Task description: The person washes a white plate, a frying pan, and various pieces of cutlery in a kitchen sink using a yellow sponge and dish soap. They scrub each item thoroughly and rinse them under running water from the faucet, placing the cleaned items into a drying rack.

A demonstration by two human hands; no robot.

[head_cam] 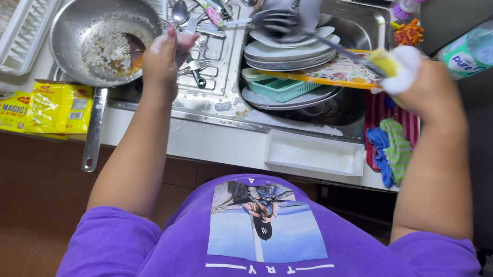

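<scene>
Nearest the body, at the surface's front edge, a shallow white tray [314, 154] lies empty-looking just right of centre. Two yellow seasoning packets [42, 106] lie at the front left, and the long handle of a steel frying pan [99, 36] reaches past them over the front edge. Toward the front right, blue and green cloths [391, 147] lie bunched on a red striped mat [377, 111].

The left hand [167, 56] is raised above the drainboard, just right of the pan, fingers pressed together around the handle of a spoon [179, 13] whose bowl points toward the back edge. Loose forks and spoons [196, 64] lie scattered on the drainboard under and beside it. The pan holds brown, crusted residue.

The right hand [424, 82] is over the right side of the sink, closed on a foamy yellow sponge [394, 65] and on the handle of a slotted grey spatula [282, 23], whose head hangs over the stacked plates [291, 53]. Below the plates sit a patterned tray [339, 72] and a green basket [278, 88], all piled in the sink basin.

At the back left a white dish rack [18, 27] stands beside the pan. At the far right a clear plastic bottle [483, 44] lies tilted.
</scene>
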